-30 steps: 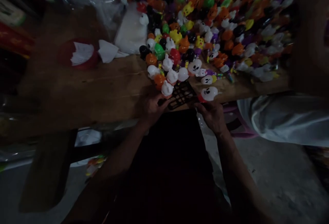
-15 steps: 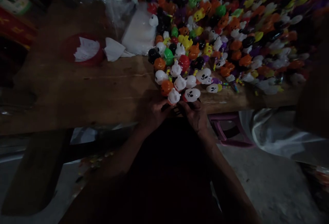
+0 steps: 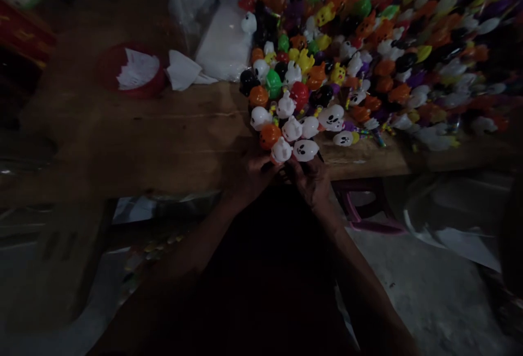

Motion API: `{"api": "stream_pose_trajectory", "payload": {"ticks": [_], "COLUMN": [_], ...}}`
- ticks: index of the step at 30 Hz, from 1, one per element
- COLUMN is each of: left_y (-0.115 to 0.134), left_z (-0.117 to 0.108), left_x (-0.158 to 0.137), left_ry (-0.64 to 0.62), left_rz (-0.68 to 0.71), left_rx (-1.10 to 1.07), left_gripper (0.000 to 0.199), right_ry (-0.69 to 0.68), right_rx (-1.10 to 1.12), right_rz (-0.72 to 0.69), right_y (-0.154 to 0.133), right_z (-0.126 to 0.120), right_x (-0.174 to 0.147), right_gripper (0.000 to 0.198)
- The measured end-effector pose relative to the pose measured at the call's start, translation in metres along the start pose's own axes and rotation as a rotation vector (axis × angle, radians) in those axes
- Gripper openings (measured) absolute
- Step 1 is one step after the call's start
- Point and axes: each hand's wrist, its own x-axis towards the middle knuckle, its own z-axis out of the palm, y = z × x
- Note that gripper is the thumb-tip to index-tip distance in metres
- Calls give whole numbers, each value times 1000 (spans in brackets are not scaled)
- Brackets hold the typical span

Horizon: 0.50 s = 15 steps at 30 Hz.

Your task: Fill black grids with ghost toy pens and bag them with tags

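At the table's front edge, my left hand is closed, fingertips at the base of a white plastic toy with small ears. Close beside it, my right hand has its fingers bent under a white ghost-faced toy, whose red lower part showed earlier. Dim light and the toy heads hide the fingertips. Just beyond the hands stand an orange pumpkin-like toy and another white toy. A ghost-faced toy with a yellow part lies to the right.
A dense mass of coloured toys covers the wooden table's right side. To the left are a red bowl of paper slips, a folded white paper and clear plastic bags. A purple stool stands below the edge.
The view has shifted slightly, moving the toy mass right and up in the picture. The ghost-faced toy at my right hand is now closer to the white eared toy. Both hands keep nearly the same place.
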Motion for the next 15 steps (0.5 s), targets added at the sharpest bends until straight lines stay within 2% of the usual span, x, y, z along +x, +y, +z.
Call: {"api": "stream_pose_trajectory", "payload": {"ticks": [5,9,12,15], "left_y": [5,9,12,15], "left_z": [-1,-4,-9,-11], "left_x": [3,5,8,9], "left_ry": [-10,-74,-119,-108], "left_rz": [-76,-103,-78,-39], "left_rx": [5,32,92,132], "left_gripper": [13,9,9,9], "right_ry": [-16,-98,-102,-46], "right_rx": [-97,-146,-116,-113], "right_rz": [-98,-183,-213,-194], "right_y": [3,6,7,4], "right_z": [0,-4,-3,3], "right_x": [3,8,11,8], "right_gripper": [27,29,30,28]}}
